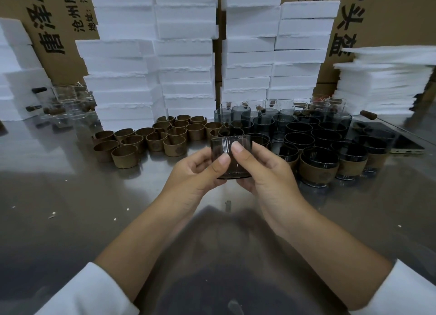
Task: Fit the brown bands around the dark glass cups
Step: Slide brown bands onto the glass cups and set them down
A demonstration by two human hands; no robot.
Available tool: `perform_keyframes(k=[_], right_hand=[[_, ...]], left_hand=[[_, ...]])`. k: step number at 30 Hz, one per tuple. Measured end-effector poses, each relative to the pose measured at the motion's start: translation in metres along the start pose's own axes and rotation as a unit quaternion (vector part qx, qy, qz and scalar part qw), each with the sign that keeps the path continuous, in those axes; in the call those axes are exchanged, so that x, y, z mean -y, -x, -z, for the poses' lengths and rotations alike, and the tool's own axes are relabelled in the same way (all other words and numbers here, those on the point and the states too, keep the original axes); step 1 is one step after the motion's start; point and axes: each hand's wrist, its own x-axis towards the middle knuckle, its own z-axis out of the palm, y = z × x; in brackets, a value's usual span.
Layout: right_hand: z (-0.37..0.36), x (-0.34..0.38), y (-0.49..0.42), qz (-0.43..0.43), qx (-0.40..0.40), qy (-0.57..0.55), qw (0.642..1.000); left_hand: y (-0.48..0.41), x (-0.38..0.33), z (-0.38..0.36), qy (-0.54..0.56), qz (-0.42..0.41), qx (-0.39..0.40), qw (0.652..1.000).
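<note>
A bare dark glass cup [226, 149] hangs above the shiny metal table [70, 196], held between both hands. My left hand [195, 173] grips its left side, thumb on the front wall. My right hand [262, 168] wraps the right side and base, forefinger near the rim. No band is on this cup. Several loose brown bands [162, 135] lie on the table behind and to the left. To the right stand several dark cups [299, 130], and the nearest ones wear brown bands [318, 170].
Stacks of white foam blocks [151, 62] and cardboard boxes [54, 29] wall off the back. Clear glass pieces [68, 104] stand at the back left. A pile of white foam sheets [382, 83] sits at the back right, with a phone [401, 142] beside the cups.
</note>
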Motion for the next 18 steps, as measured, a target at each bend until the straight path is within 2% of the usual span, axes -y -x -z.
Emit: perform_keyframes(k=[4, 10, 13, 16, 18], right_hand=[[0.0054, 0.0026, -0.0037, -0.038, 0.008, -0.006, 0.999], [0.0006, 0.0026, -0.0034, -0.035, 0.011, 0.025, 0.999], [-0.0014, 0.0012, -0.0025, -0.043, 0.024, 0.050, 0.998], [0.0016, 0.0003, -0.0038, -0.025, 0.000, 0.037, 0.999], [0.0033, 0.0002, -0.0046, -0.019, -0.020, 0.019, 0.999]], left_hand=[[-0.0011, -0.0017, 0.0022, 0.048, 0.019, 0.010, 0.999], [-0.0025, -0.0001, 0.0032, 0.042, 0.024, 0.024, 0.999], [-0.0019, 0.0002, 0.0011, 0.016, 0.022, 0.001, 1.000], [-0.0032, 0.0027, 0.0015, -0.022, 0.016, -0.042, 0.999], [-0.0036, 0.0033, 0.0027, -0.037, 0.022, -0.042, 0.998]])
